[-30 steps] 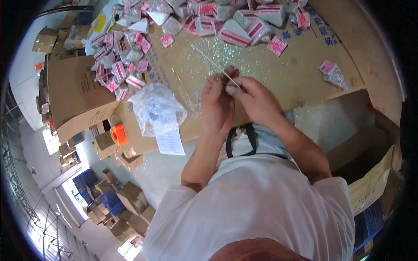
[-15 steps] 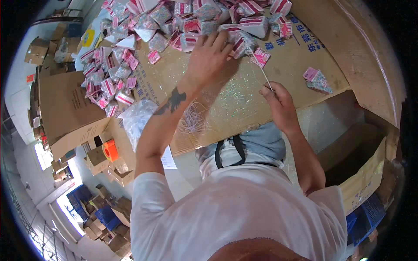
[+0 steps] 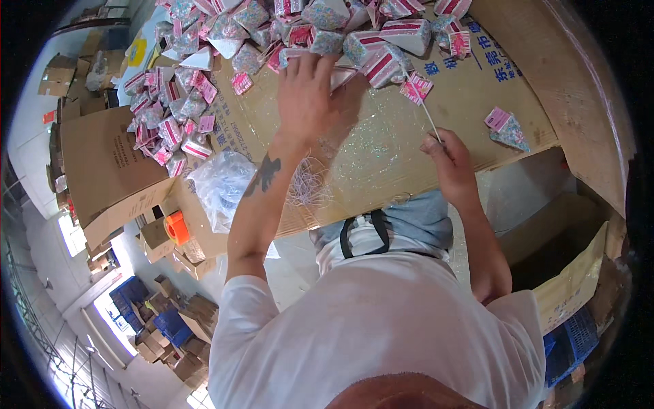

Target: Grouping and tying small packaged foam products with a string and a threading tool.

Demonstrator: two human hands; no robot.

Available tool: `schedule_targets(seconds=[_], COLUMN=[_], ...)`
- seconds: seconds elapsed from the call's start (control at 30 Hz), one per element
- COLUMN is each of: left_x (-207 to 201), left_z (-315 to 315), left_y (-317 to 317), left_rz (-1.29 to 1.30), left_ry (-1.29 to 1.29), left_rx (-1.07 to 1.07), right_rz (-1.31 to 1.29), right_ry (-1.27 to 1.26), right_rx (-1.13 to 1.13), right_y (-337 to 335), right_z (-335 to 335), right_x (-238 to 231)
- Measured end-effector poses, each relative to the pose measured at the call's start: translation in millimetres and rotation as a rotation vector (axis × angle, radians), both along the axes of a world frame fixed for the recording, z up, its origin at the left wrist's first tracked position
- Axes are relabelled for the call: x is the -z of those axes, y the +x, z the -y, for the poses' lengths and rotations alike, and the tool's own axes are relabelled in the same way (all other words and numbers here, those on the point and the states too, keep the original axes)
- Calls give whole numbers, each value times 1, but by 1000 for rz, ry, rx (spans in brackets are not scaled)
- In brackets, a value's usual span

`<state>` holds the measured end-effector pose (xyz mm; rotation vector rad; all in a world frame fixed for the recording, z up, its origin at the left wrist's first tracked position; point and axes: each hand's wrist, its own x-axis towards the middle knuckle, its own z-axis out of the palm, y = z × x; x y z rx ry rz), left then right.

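Over the near edge of a pile of wrapped, cake-slice-shaped pieces (image 3: pixel 325 41), my left hand (image 3: pixel 305 95) has its fingers stretched forward and slightly apart. Its fingertips meet the pieces, and a small white-sided wedge (image 3: pixel 343 76) lies right beside them. My right hand (image 3: pixel 449 160) pinches a thin white cord (image 3: pixel 431 117) between thumb and fingers. This cord runs forward past a pink tag (image 3: pixel 416 88) to a pink-and-white striped slice (image 3: pixel 385 66) with speckled sides. Below my left hand, a tangle of fine clear threads (image 3: pixel 310 183) lies on the cardboard.
A cardboard sheet (image 3: pixel 381 153) covers the table, sprinkled with glitter. One tagged slice (image 3: pixel 508 129) lies apart at right. A clear plastic bag (image 3: pixel 221 187), orange tape dispenser (image 3: pixel 177 227) and another heap of slices (image 3: pixel 174 112) are at left. An open carton (image 3: pixel 565 279) stands right of me.
My left hand has shifted left along the pile, away from the striped slice. My right hand still pinches the cord and sits slightly further right in the picture. The whole view has moved a little.
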<state>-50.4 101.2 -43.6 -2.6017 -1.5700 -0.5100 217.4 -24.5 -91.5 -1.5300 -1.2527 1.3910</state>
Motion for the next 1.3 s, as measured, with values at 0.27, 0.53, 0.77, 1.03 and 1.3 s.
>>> schedule_targets(seconds=[0.27, 0.53, 0.77, 1.03, 1.3], left_x=[32, 41, 26, -13, -18], left_z=[78, 78, 91, 54, 14], left_y=[-37, -58, -72, -72, -52], left_rz=[900, 1792, 1063, 94, -183], left_ry=[-322, -500, -400, -268, -535], left_rx=[-519, -368, -565, -48, -205], right_rz=[-6, -33, -41, 15, 18], right_ry=[61, 51, 21, -4, 19], right_rx=[22, -3, -157, -194, -131], right_y=[-9, -8, -27, -29, -30], right_z=[13, 16, 32, 35, 40], right_x=[0, -13, -8, -12, -9])
